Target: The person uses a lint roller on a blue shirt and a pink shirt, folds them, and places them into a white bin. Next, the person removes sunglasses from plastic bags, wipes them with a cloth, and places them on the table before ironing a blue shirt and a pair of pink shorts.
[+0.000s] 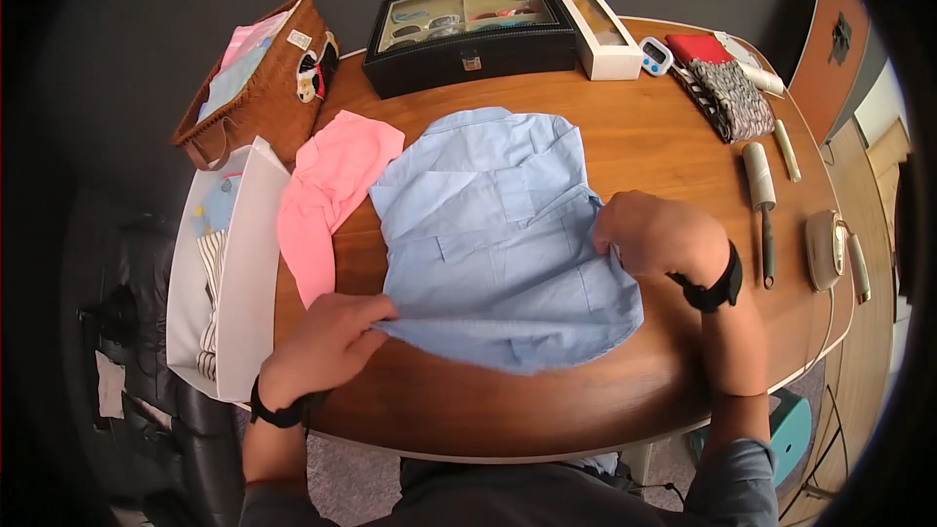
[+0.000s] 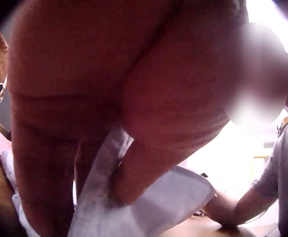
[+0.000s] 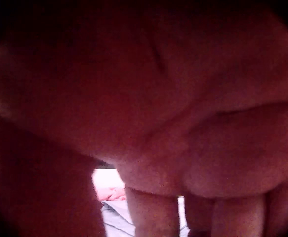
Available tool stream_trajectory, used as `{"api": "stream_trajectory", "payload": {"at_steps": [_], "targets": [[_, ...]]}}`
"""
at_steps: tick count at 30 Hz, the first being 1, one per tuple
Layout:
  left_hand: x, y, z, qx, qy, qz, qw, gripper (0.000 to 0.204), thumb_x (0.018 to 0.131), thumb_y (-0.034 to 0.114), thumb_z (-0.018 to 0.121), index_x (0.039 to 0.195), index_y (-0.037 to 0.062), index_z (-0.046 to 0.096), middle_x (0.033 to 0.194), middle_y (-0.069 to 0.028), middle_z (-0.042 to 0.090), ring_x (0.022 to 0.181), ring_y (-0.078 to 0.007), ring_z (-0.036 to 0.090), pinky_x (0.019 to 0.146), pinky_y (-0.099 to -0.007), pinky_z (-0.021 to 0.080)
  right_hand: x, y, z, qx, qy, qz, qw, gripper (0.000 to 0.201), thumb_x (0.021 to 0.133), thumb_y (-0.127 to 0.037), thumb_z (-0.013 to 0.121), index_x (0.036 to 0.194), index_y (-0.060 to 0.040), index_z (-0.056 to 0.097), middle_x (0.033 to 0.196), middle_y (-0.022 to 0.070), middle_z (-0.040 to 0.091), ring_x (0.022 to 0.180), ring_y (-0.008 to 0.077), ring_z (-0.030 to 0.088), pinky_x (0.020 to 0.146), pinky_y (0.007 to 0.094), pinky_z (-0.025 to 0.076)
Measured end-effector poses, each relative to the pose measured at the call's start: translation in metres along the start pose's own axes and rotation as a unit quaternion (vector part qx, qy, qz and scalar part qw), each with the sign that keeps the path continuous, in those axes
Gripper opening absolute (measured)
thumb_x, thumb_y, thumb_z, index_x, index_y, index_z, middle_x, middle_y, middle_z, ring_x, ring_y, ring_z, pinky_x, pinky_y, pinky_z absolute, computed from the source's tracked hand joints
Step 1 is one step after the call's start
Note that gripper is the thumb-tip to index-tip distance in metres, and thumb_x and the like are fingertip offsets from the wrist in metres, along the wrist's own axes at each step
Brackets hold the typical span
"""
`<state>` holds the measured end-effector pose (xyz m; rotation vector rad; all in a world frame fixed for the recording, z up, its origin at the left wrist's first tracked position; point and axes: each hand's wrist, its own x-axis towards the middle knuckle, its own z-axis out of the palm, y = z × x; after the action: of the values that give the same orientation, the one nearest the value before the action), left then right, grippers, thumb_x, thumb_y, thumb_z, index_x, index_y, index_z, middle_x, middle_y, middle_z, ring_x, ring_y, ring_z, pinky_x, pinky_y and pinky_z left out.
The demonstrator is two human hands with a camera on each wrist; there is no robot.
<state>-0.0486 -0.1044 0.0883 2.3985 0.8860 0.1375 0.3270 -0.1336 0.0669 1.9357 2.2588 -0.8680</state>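
Note:
A light blue shirt is spread on the wooden table, its collar toward the far side and its near edge lifted into a fold. My left hand pinches the near left corner of it. In the left wrist view the cloth passes between the thumb and fingers. At the shirt's right side, my right hand grips the edge with curled fingers. The right wrist view is mostly filled by the palm, and the fingertips are hidden. A pink garment lies just left of the shirt.
A white bin of folded clothes and a brown basket stand left. Behind are a black glasses case and a white box. A lint roller, a patterned cloth and a beige corded appliance lie right.

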Motion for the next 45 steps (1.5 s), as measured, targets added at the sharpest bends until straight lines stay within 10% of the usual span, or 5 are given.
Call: {"api": "stream_trajectory", "payload": {"at_steps": [5,11,28,40,45], "targets": [[0.018,-0.008,-0.029,-0.232,0.008,-0.198,0.952,0.016,0.085,-0.007,0.054,0.095,-0.0012,0.064,0.074,0.0012,0.060,0.073,-0.0048,0.057,0.064,-0.0234,0.045,0.012,-0.004,-0.030,-0.052,-0.093,-0.082,0.991,0.018,0.069,-0.010,0.070,0.087,-0.0065,0.069,0.078,0.0095,0.065,0.072,0.0277,0.062,0.071,0.0320,0.052],[0.091,-0.054,-0.029,-0.353,0.228,-0.077,0.904,0.010,0.090,0.003,0.060,0.098,-0.0018,0.064,0.091,-0.0001,0.064,0.081,-0.0077,0.059,0.073,-0.0226,0.048,0.051,0.044,-0.010,0.441,0.090,-0.036,0.892,0.040,0.092,-0.034,0.068,0.078,0.0029,0.067,0.067,0.0015,0.062,0.060,0.0111,0.058,0.054,0.0276,0.048],[0.146,-0.137,0.020,-0.379,0.330,-0.106,0.858,0.012,0.090,0.001,0.062,0.102,-0.0030,0.060,0.088,-0.0044,0.068,0.075,-0.0088,0.061,0.066,-0.0237,0.048,0.072,0.049,0.013,0.179,0.259,0.058,0.947,0.035,0.085,-0.026,0.068,0.068,0.0036,0.062,0.057,0.0152,0.058,0.050,0.0238,0.055,0.053,0.0398,0.044],[0.149,-0.127,0.009,0.000,0.340,-0.124,0.932,0.017,0.083,0.010,0.069,0.093,-0.0025,0.063,0.069,-0.0188,0.062,0.060,-0.0297,0.059,0.060,-0.0406,0.046,0.070,0.039,0.016,0.054,0.339,0.077,0.936,0.028,0.079,-0.026,0.074,0.088,0.0002,0.069,0.086,0.0227,0.067,0.075,0.0393,0.064,0.068,0.0465,0.052],[0.150,-0.085,-0.002,0.238,0.273,-0.124,0.924,0.029,0.082,0.013,0.071,0.101,-0.0062,0.062,0.102,-0.0224,0.067,0.097,-0.0361,0.062,0.079,-0.0453,0.051,0.064,0.021,0.019,-0.047,0.392,-0.051,0.918,0.044,0.077,-0.029,0.076,0.109,-0.0010,0.064,0.119,0.0215,0.060,0.102,0.0385,0.060,0.087,0.0448,0.050]]}}
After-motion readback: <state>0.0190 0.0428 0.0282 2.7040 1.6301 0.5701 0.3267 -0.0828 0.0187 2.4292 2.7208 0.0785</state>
